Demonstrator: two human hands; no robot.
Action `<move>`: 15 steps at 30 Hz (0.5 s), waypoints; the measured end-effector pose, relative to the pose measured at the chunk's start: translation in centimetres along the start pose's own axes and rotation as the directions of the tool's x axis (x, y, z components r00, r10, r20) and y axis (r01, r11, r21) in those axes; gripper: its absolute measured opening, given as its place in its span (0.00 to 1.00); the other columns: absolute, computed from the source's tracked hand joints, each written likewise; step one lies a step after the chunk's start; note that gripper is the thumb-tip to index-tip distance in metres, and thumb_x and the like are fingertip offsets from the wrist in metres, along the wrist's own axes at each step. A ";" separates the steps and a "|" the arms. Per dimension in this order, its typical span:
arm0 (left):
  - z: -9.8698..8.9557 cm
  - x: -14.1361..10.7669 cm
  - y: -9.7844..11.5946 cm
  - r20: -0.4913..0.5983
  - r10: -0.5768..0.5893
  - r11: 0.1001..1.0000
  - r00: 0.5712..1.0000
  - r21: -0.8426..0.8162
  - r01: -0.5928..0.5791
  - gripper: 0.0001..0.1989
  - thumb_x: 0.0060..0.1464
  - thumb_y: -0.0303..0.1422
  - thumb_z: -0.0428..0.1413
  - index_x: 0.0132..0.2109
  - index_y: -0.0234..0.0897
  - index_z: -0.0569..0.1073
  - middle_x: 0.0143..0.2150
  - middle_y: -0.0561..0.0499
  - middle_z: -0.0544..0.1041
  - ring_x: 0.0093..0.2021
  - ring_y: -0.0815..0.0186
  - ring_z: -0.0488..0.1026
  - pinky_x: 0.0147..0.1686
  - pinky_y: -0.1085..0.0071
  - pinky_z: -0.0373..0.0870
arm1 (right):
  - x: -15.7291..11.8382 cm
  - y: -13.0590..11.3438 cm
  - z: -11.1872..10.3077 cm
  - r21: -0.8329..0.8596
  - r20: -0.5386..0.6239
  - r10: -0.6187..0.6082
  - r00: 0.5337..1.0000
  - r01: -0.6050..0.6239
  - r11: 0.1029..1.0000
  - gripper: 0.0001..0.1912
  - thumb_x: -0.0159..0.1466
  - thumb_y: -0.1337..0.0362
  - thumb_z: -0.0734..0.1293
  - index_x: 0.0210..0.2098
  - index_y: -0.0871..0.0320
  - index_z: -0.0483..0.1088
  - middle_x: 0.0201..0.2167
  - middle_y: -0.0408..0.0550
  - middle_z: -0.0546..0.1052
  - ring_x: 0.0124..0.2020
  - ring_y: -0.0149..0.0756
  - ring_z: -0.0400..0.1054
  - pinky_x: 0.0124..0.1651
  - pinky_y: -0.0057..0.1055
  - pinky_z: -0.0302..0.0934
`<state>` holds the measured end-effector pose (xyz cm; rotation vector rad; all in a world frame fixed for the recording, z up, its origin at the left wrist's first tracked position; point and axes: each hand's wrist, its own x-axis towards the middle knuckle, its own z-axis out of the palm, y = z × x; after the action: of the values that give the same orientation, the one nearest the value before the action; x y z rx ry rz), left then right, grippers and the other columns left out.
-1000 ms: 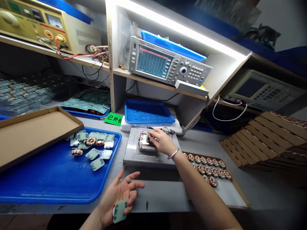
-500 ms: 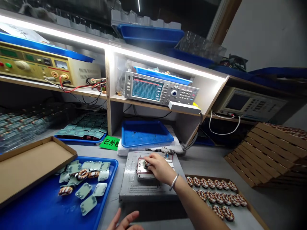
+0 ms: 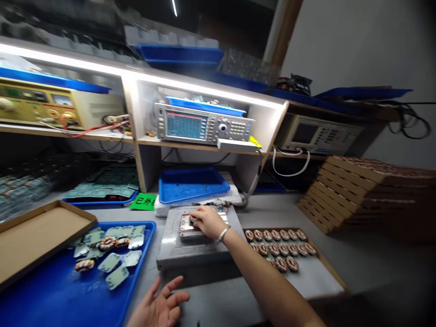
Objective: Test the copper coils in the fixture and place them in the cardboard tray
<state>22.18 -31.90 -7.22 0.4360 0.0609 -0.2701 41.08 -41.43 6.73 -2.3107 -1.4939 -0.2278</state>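
Observation:
My right hand [image 3: 208, 221] reaches over the grey test fixture [image 3: 197, 250], its fingers closed around a small wound toroidal coil [image 3: 193, 220]. Most of that coil is hidden beneath the fingers; it rests on the fixture's raised metal block [image 3: 185, 228]. In front of the fixture, my left hand [image 3: 160, 305] is held palm up with the fingers apart and nothing in it. To its left, the blue tray [image 3: 44, 299] holds pale green flat plates [image 3: 117, 277] and several coils [image 3: 84, 265].
Rows of coils [image 3: 281, 263] lie in a cardboard tray [image 3: 327, 272] at right, before stacked cardboard trays [image 3: 327, 195]. A measuring instrument [image 3: 204, 125] stands on the shelf. An upturned-edge cardboard tray [image 3: 44, 236] overlaps the blue tray. A second blue tray [image 3: 194, 185] sits behind the fixture.
The view has swung to the right, so the scene sits further left. More of my left hand shows, raised and open. My right hand stays on the coil at the fixture.

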 end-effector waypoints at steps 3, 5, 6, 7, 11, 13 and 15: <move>1.7 -0.7 0.0 -0.135 -0.019 1.000 0.991 -0.005 0.018 0.14 0.56 0.36 0.46 0.44 0.39 0.72 0.36 0.40 0.78 0.16 0.69 0.67 0.11 0.76 0.61 | -2.1 1.1 -1.8 0.134 -0.145 0.014 0.989 0.006 0.991 0.20 0.57 0.68 0.65 0.50 0.56 0.66 0.41 0.48 0.71 0.44 0.35 0.64 0.50 0.32 0.57; 2.5 -0.9 0.2 -0.204 -0.017 1.000 0.979 0.012 0.020 0.13 0.56 0.34 0.46 0.46 0.39 0.69 0.36 0.40 0.78 0.17 0.68 0.66 0.09 0.75 0.61 | -4.9 2.8 -4.1 0.245 -0.267 0.077 0.961 -0.010 0.969 0.26 0.57 0.68 0.65 0.55 0.56 0.59 0.43 0.48 0.71 0.44 0.32 0.64 0.50 0.29 0.58; 2.7 -0.9 0.4 -0.229 -0.017 0.999 0.973 0.034 0.025 0.13 0.56 0.33 0.45 0.48 0.39 0.67 0.37 0.40 0.77 0.17 0.67 0.66 0.08 0.74 0.62 | -6.8 3.9 -5.5 0.278 -0.308 0.127 0.943 -0.038 0.960 0.28 0.57 0.68 0.65 0.56 0.57 0.57 0.44 0.48 0.70 0.44 0.31 0.64 0.49 0.28 0.59; 2.8 -0.8 0.5 -0.251 -0.018 0.998 0.968 0.056 0.033 0.15 0.56 0.32 0.45 0.50 0.39 0.65 0.37 0.39 0.77 0.17 0.67 0.66 0.08 0.73 0.62 | -8.9 5.1 -7.1 0.289 -0.334 0.185 0.924 -0.086 0.954 0.28 0.57 0.69 0.64 0.56 0.56 0.57 0.44 0.48 0.70 0.43 0.30 0.65 0.49 0.28 0.60; 2.6 -0.3 1.0 -0.324 -0.059 0.991 0.944 0.098 0.095 0.23 0.56 0.29 0.41 0.59 0.39 0.51 0.37 0.37 0.77 0.14 0.63 0.66 0.05 0.67 0.63 | -19.0 9.9 -12.1 0.186 -0.313 0.462 0.830 -0.423 0.887 0.18 0.55 0.70 0.64 0.46 0.57 0.68 0.43 0.48 0.71 0.43 0.33 0.66 0.49 0.32 0.60; 2.3 0.0 1.2 -0.342 -0.079 0.989 0.936 0.089 0.116 0.26 0.55 0.29 0.40 0.61 0.40 0.46 0.37 0.37 0.77 0.14 0.60 0.66 0.05 0.64 0.62 | -23.6 11.8 -13.1 0.120 -0.285 0.557 0.780 -0.547 0.828 0.16 0.55 0.70 0.63 0.43 0.57 0.70 0.43 0.49 0.72 0.45 0.36 0.66 0.51 0.35 0.59; 2.0 0.2 1.3 -0.357 -0.100 0.991 0.929 0.052 0.127 0.29 0.54 0.28 0.40 0.62 0.42 0.43 0.37 0.37 0.77 0.14 0.60 0.66 0.05 0.64 0.63 | -27.0 13.0 -12.9 0.073 -0.241 0.615 0.751 -0.617 0.783 0.17 0.53 0.72 0.63 0.42 0.57 0.71 0.44 0.50 0.72 0.47 0.37 0.65 0.53 0.36 0.58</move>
<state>22.69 -31.66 -4.87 0.5528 0.4319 -0.3061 42.30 -74.08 6.58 -2.5234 -0.5459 -0.3253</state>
